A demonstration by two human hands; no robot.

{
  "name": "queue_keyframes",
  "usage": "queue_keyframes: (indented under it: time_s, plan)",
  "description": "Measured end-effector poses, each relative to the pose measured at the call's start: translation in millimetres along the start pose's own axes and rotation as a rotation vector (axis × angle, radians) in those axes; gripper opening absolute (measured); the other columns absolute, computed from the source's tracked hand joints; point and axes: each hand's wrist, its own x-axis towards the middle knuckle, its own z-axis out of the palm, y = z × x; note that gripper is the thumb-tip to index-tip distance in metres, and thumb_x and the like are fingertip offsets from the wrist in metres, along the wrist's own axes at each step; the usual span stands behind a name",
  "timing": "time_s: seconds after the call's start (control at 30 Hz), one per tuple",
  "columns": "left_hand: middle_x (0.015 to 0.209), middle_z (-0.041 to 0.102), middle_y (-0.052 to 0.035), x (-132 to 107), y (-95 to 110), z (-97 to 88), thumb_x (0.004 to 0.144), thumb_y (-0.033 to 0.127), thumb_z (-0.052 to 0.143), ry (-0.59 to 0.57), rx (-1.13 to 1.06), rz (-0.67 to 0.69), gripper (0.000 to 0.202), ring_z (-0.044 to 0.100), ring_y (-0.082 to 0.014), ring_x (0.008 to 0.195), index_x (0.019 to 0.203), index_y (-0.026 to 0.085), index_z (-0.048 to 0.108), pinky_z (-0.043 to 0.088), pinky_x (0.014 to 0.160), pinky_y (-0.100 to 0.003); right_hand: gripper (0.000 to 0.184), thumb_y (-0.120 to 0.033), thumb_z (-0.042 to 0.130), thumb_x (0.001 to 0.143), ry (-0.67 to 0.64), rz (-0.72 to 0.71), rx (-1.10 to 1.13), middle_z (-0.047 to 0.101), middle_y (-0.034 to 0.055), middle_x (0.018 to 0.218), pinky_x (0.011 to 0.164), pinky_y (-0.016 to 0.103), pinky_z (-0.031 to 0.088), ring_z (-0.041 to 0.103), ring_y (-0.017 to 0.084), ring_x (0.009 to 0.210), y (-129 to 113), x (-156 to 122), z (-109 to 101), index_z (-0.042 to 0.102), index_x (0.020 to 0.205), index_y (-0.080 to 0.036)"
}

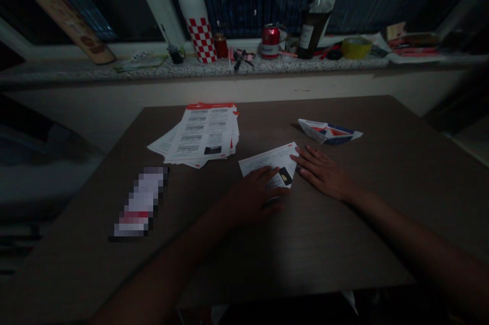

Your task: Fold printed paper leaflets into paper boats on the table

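Observation:
A printed sheet of paper (263, 159), apparently folded into a smaller rectangle, lies on the brown table in front of me. My left hand (256, 193) rests over its lower left part with fingers spread, hiding some of the print. At the sheet's right edge lies my right hand (320, 169), flat, its fingertips touching the paper. Neither hand grips anything. Just beyond the right hand sits a folded paper boat (329, 132) with blue, red and white print.
Printed sheets (202, 134) are stacked at the table's back left. A phone (141, 202), its screen pixelated, lies left of my hands. On the granite windowsill stand a checkered white bottle (198, 24), a red can (270, 41), a dark bottle (311, 32) and yellow tape (356, 48).

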Motion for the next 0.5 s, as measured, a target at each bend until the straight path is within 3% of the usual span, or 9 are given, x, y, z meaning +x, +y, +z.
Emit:
queue_keyframes:
  time_s: [0.5]
  plan:
    - [0.170, 0.039, -0.0104, 3.0, 3.6, 3.9, 0.108, 0.054, 0.051, -0.012, 0.048, -0.012, 0.043, 0.035, -0.0398, 0.156, 0.143, 0.034, 0.066, 0.038, 0.122, -0.062, 0.055, -0.047, 0.045, 0.112, 0.046, 0.000, 0.005, 0.028, 0.0023, 0.176, 0.128, 0.064, 0.031, 0.028, 0.033, 0.162, -1.3, -0.5, 5.4, 0.038, 0.165, -0.040]
